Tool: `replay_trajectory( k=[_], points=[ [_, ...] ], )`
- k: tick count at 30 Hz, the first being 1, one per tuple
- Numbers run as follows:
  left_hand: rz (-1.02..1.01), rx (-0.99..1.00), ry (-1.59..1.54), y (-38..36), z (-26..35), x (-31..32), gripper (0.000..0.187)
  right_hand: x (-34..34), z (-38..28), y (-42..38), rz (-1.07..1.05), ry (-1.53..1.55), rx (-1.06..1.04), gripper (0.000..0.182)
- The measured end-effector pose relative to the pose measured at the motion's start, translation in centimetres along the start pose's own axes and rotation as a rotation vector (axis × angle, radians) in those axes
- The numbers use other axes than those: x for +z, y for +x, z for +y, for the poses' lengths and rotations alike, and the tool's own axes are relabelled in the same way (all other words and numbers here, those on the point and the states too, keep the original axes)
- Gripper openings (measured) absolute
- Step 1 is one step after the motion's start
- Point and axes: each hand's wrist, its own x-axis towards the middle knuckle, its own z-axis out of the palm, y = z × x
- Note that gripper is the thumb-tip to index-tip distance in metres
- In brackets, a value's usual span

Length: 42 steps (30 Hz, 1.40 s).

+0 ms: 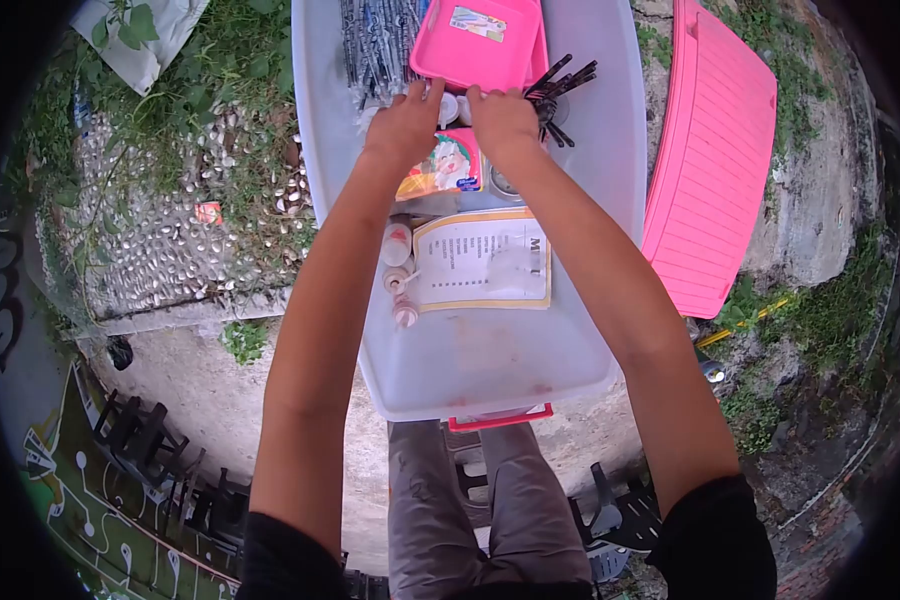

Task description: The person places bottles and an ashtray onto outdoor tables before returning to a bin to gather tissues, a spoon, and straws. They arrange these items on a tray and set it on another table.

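Fingers bent downward, a person's left hand and right hand reached side by side into a pale plastic tub, just below the near edge of a pink tray; whether either had closed on anything could not be told. The tray, a paper label on its surface, lay at the tub's far end, with small white items partly hidden between the hands. Long, thin wrapped sticks lined the tray's left side, near the left hand, while dark sticks fanned out just beside the right. Below the hands sat a colorful printed pack and, nearer the wearer, a yellow-bordered menu sheet, with squeeze bottles along its left edge. A ribbed pink panel stood outside the tub, to its right.
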Motion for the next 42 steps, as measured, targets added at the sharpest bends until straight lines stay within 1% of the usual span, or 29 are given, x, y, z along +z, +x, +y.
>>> replay_trajectory(
  k=[1,3,4,5,6,7,9,10,12,13,15,17,19,20,22,23,25,26,28,29,31,32,34,35,37,38,39,40,42],
  points=[
    [0.008,-0.005,-0.004,0.5,0.0,0.1,0.065,-0.2,-0.3,0.2,0.005,-0.008,-0.005,0.046],
    [-0.093,-0.075,-0.001,1.4,0.0,0.6,0.082,-0.1,-0.4,0.5,0.106,-0.351,-0.244,0.044],
    [-0.092,-0.071,-0.008,1.6,-0.3,1.7,0.082,0.6,0.3,0.5,0.193,-0.304,-0.315,0.039],
    [-0.025,-0.044,-0.007,1.7,-0.5,2.8,0.079,1.1,0.9,0.7,0.190,-0.312,-0.315,0.039],
    [0.043,-0.017,-0.006,1.8,-0.3,2.9,0.076,1.3,1.3,0.8,0.170,-0.173,-0.275,0.037],
    [0.046,-0.017,-0.013,1.9,-0.1,3.0,0.076,1.6,1.6,0.9,0.150,-0.034,-0.236,0.035],
    [0.021,-0.117,-0.108,2.3,0.1,2.8,0.068,2.0,1.9,1.4,0.191,-0.092,-0.280,0.036],
    [0.023,-0.117,-0.118,2.5,0.2,2.7,0.068,2.3,2.1,1.5,0.226,-0.143,-0.322,0.037],
    [0.065,-0.098,-0.164,2.4,-0.3,2.8,0.053,2.5,2.6,1.6,0.226,-0.132,-0.346,0.037],
    [0.060,-0.106,-0.165,2.2,-0.4,3.1,0.053,2.5,2.7,1.4,0.230,-0.114,-0.367,0.037],
    [0.131,-0.124,-0.067,2.1,-0.1,3.7,0.044,2.4,3.2,0.8,0.257,-0.147,-0.417,0.038],
    [0.132,-0.112,-0.076,2.1,-0.4,3.6,0.043,2.1,3.6,0.7,0.291,-0.197,-0.463,0.038],
    [0.117,-0.081,-0.078,1.8,-1.0,3.8,0.042,2.5,3.7,0.5,0.371,-0.247,-0.512,0.044],
    [0.118,-0.084,-0.080,1.7,-1.1,4.0,0.042,2.7,3.6,0.5,0.369,-0.249,-0.515,0.044],
    [0.144,-0.009,-0.078,1.8,-1.0,3.9,0.046,3.4,3.8,0.8,0.439,-0.278,-0.524,0.053],
    [0.148,-0.009,-0.078,1.8,-0.8,4.0,0.046,3.8,4.1,0.8,0.442,-0.280,-0.524,0.053],
    [0.121,-0.014,-0.028,1.8,-0.2,3.8,0.053,3.3,4.1,0.9,0.369,-0.079,-0.488,0.061],
    [0.144,0.016,0.010,2.0,-0.4,4.0,0.054,3.3,3.9,0.9,0.370,-0.081,-0.494,0.061],
    [0.120,-0.018,0.008,2.3,-0.6,4.1,0.054,2.9,4.0,0.2,0.337,-0.156,-0.475,0.067],
    [0.097,-0.041,0.013,2.4,-0.5,4.3,0.054,2.6,4.2,-0.2,0.329,-0.158,-0.473,0.067],
    [0.128,-0.024,-0.009,1.9,-0.9,4.1,0.053,2.6,4.3,-0.5,0.498,-0.213,-0.529,0.082],
    [0.137,-0.003,-0.025,1.8,-1.1,3.9,0.053,2.7,4.2,-1.0,0.493,-0.210,-0.531,0.082],
    [0.156,0.016,-0.045,1.7,-1.4,3.6,0.053,3.0,4.3,-1.6,0.586,-0.419,-0.584,0.081],
    [0.154,0.001,-0.055,1.7,-1.5,3.4,0.053,3.2,4.4,-1.7,0.586,-0.428,-0.586,0.081],
    [0.155,-0.003,-0.077,1.9,-1.5,3.3,0.053,4.0,4.3,-2.2,0.620,-0.639,-0.619,0.065],
    [0.186,-0.024,-0.114,2.2,-1.8,3.0,0.053,4.2,4.7,-2.3,0.589,-0.753,-0.666,0.064],
    [0.212,-0.049,-0.147,2.4,-2.0,2.6,0.053,3.5,4.9,-2.4,0.591,-0.757,-0.664,0.064],
    [0.237,-0.089,-0.179,2.3,-1.8,2.0,0.053,2.8,5.0,-2.7,0.503,-0.792,-0.706,0.063],
    [0.254,-0.064,-0.217,2.5,-1.9,0.5,0.053,1.6,4.8,-3.1,0.328,-0.892,-0.750,0.064]
  ],
)
